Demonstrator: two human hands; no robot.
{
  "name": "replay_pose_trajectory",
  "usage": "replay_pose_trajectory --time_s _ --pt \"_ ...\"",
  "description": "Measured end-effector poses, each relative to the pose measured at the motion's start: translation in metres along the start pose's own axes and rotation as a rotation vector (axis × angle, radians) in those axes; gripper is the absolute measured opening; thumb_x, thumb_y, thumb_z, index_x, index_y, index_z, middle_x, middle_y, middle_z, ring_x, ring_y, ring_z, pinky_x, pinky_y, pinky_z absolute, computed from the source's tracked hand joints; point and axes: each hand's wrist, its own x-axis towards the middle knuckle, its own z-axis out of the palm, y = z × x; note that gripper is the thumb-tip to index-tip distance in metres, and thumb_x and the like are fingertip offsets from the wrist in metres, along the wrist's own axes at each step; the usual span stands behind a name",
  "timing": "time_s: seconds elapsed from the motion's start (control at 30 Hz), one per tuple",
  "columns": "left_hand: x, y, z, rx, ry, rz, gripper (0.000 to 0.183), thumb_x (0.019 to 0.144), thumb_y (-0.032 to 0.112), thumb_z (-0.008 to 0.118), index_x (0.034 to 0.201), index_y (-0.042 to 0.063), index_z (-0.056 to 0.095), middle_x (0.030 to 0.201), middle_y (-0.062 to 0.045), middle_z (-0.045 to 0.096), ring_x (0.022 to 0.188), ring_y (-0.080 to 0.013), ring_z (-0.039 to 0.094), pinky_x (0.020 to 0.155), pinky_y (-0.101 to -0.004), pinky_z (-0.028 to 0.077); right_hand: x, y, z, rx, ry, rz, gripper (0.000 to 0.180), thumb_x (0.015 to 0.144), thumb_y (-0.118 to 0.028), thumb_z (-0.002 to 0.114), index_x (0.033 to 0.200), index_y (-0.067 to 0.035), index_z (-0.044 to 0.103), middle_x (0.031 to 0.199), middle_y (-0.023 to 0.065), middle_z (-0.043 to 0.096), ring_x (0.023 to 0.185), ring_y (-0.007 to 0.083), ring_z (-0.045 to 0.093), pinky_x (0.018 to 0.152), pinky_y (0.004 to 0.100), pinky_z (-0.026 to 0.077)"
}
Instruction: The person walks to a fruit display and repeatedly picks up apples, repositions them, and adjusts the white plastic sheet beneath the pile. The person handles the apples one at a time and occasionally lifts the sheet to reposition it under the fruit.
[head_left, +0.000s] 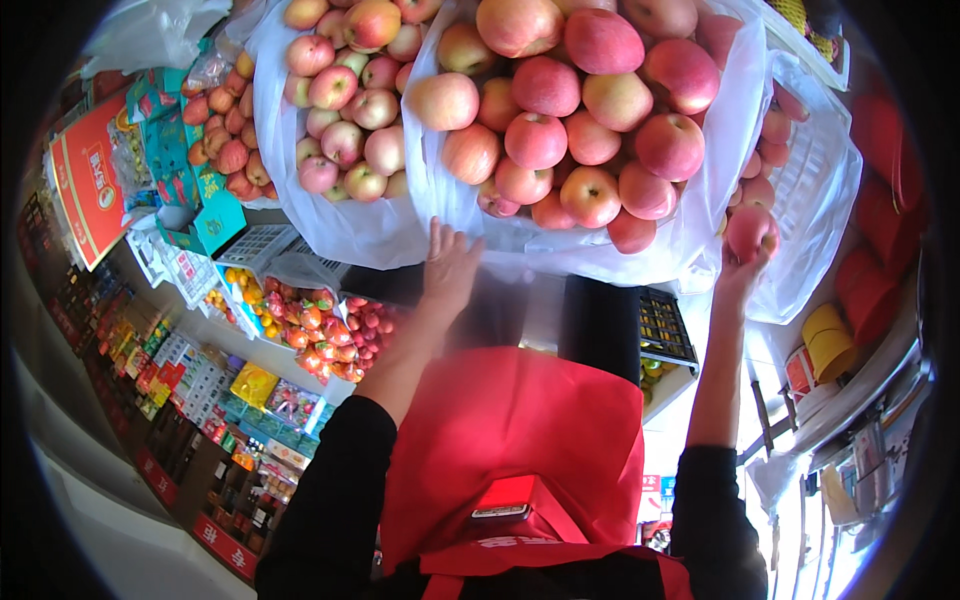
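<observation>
In my right hand (741, 276) is a red apple (752, 234), held over the plastic-lined crate (814, 180) at the right, where several more apples show along its left side. My left hand (452, 262) rests at the front edge of the white plastic liner (540, 251), its fingers spread and holding nothing. That liner surrounds a large heap of red and yellow apples (592, 139) directly before me. To its left, smaller apples (349, 124) fill another bag-lined container.
Reddish fruit (236, 135) lies beside a teal carton (206, 221) further left. Bagged orange fruit (319, 330) and small red fruit (367, 326) sit lower down. A black crate (664, 326) stands below at the right, near yellow buckets (829, 341). Packed shelves (180, 382) line the left.
</observation>
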Motion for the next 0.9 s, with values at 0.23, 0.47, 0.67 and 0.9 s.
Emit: replay_pose_trajectory --time_s 0.23,0.47,0.67,0.9 --pt "-0.031 -0.027 0.002 -0.063 0.064 0.085 0.015 0.084 0.015 0.062 0.083 0.013 0.077 0.103 -0.009 0.060 0.119 -0.0293 0.052 0.125 -0.0606 0.016 -0.160 0.001 0.031 -0.463 -0.476 -0.384 0.075 0.097 -0.044 0.063 0.152 -0.005 0.031 0.143 0.0180 0.044 0.129 0.0298 0.049 0.110 0.0483 0.042" --pt "-0.045 -0.021 -0.015 -0.140 0.159 -0.022 0.011 0.084 0.014 0.064 0.086 0.013 0.075 0.109 -0.009 0.057 0.124 -0.0307 0.050 0.120 -0.0684 0.014 -0.236 0.091 0.159 -0.726 -1.217 -0.514 0.079 0.076 -0.010 0.082 0.145 -0.003 0.043 0.142 0.0246 0.050 0.133 0.0429 0.049 0.111 0.0511 0.042" --pt "-0.041 -0.026 -0.018 -0.158 0.251 -0.135 0.012 0.083 0.008 0.068 0.093 0.012 0.072 0.126 -0.009 0.056 0.133 -0.0327 0.046 0.117 -0.0706 0.014 -0.247 0.168 0.196 -1.281 -1.381 -1.140 0.068 0.082 -0.014 0.071 0.145 -0.009 0.048 0.151 0.0218 0.043 0.143 0.0442 0.039 0.118 0.0507 0.037" --pt "-0.018 -0.027 -0.017 -0.284 0.345 -0.316 0.022 0.081 0.009 0.072 0.101 0.016 0.071 0.121 -0.007 0.056 0.129 -0.0316 0.048 0.116 -0.0696 0.018 -0.259 0.162 0.164 -0.978 -1.137 -0.837 0.063 0.085 -0.014 0.073 0.143 -0.009 0.050 0.148 0.0213 0.047 0.134 0.0404 0.049 0.110 0.0490 0.044"
